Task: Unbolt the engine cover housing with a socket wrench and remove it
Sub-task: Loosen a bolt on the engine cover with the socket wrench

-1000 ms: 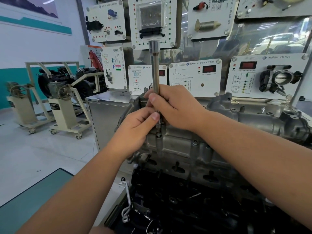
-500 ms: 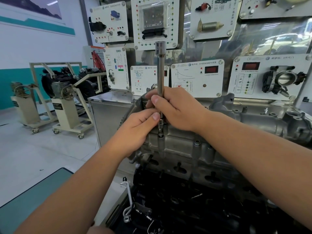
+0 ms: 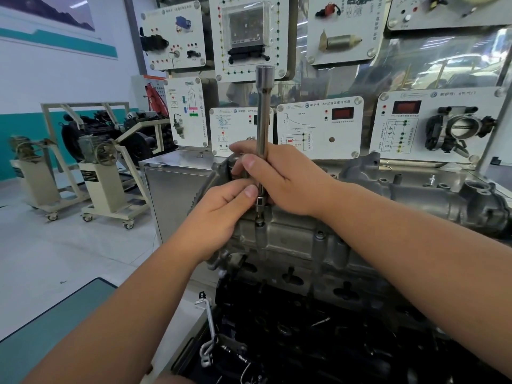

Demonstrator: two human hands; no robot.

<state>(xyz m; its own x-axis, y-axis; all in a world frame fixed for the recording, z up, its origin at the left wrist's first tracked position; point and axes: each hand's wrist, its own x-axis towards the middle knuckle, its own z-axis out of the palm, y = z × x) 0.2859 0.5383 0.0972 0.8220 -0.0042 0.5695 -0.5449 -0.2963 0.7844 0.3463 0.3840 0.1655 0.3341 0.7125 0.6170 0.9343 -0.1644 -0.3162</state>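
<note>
wall: white, teal band | floor: pale tiles (glossy) | instrument panels behind

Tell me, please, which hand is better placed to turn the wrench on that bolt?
The right hand, I think: it grips the upright wrench around its shaft, above the bolt on the housing. The left hand only pinches near the socket end, so it seems better suited to steadying.

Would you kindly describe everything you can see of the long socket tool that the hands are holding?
The socket tool is a slim, shiny metal shaft standing almost upright, with a wider hollow socket at its top end. Its lower tip sits on a bolt at the top edge of the grey engine cover housing. The right hand wraps the lower shaft; the left hand pinches it near the tip.
</note>
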